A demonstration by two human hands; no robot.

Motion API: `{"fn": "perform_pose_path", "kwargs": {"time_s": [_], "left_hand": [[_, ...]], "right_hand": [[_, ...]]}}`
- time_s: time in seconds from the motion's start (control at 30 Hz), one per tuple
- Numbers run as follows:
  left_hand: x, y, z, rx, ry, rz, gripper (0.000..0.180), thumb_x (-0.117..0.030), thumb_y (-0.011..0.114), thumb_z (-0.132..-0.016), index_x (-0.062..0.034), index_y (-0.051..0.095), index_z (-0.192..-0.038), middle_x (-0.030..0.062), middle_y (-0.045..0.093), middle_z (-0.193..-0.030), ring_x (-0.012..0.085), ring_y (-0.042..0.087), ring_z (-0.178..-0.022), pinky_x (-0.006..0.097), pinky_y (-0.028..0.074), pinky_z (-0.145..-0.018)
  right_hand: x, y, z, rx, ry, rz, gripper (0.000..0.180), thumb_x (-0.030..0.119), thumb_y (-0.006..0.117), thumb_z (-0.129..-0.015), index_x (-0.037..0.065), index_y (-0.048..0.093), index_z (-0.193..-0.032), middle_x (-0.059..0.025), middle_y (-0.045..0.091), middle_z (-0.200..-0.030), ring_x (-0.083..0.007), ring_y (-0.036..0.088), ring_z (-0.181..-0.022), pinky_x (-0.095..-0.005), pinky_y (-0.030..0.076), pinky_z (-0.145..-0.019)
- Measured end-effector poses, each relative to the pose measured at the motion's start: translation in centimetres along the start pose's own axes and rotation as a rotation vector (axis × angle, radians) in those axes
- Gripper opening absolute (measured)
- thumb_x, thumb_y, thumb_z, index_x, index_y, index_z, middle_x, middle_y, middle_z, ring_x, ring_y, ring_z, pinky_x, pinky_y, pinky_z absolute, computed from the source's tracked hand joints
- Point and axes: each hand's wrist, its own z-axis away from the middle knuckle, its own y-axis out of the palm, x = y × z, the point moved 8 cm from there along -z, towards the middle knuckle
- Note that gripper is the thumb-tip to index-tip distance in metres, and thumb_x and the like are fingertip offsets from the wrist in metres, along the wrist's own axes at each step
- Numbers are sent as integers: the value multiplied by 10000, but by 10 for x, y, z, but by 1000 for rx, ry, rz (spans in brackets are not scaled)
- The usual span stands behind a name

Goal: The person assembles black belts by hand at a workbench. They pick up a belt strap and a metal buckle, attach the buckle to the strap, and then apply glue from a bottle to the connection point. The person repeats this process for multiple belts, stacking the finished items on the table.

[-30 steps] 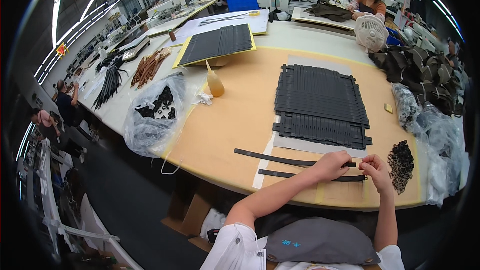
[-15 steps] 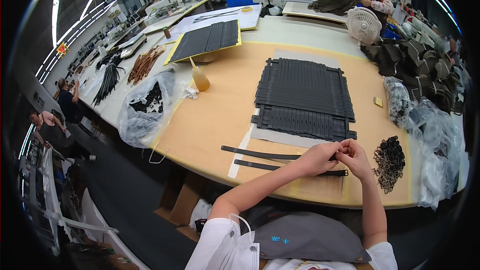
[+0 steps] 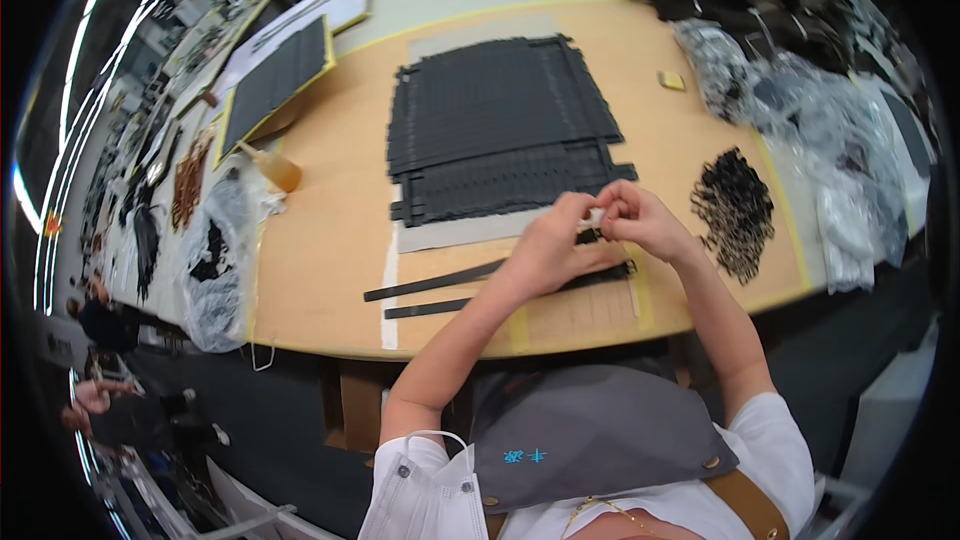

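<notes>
Black strap (image 3: 440, 280); end at hands (image 3: 548, 252)

My left forearm (image 3: 447, 355) covers a stretch of the lower strap (image 3: 428, 308), and the upper strap (image 3: 435, 281) disappears beneath my left wrist. Whatever sits between my left fingers (image 3: 573, 206) and right fingers (image 3: 620, 194) is too small and too covered for me to make out. The black heap (image 3: 735, 205) is too tangled to count. In the left bag (image 3: 212, 324), the dark bits blur together. Two people (image 3: 105, 320) smear at the left rim. The lower edge cuts off my shirt (image 3: 785, 450).
</notes>
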Motion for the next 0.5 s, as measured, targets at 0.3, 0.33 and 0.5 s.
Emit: {"fn": "perform_pose_path", "kwargs": {"time_s": [0.3, 0.33, 0.5], "left_hand": [[27, 1, 3, -20, -84, -1, 514, -143, 904, -758, -34, 638, -1183, 46, 679, -959, 93, 560, -690, 258, 502, -611], [28, 1, 3, -23, -82, 9, 495, -143, 900, -764, -34, 643, -1173, 41, 678, -951, 94, 564, -696, 255, 501, -607], [32, 0, 2, -47, -46, 26, 434, -134, 886, -784, -34, 659, -1140, 32, 680, -925, 101, 585, -739, 244, 504, -610]], "right_hand": [[-11, -20, 6, -74, 52, -81, 291, 46, 714, -926, 21, 550, -1165, -7, 672, -895, -72, 636, -809, -235, 527, -779], [-12, -20, 6, -74, 48, -80, 294, 51, 716, -927, 21, 549, -1167, -7, 672, -898, -71, 635, -810, -232, 527, -781], [-12, -19, 4, -95, 46, -45, 296, 61, 720, -934, 25, 546, -1170, -11, 668, -908, -66, 629, -820, -224, 520, -773]]}}
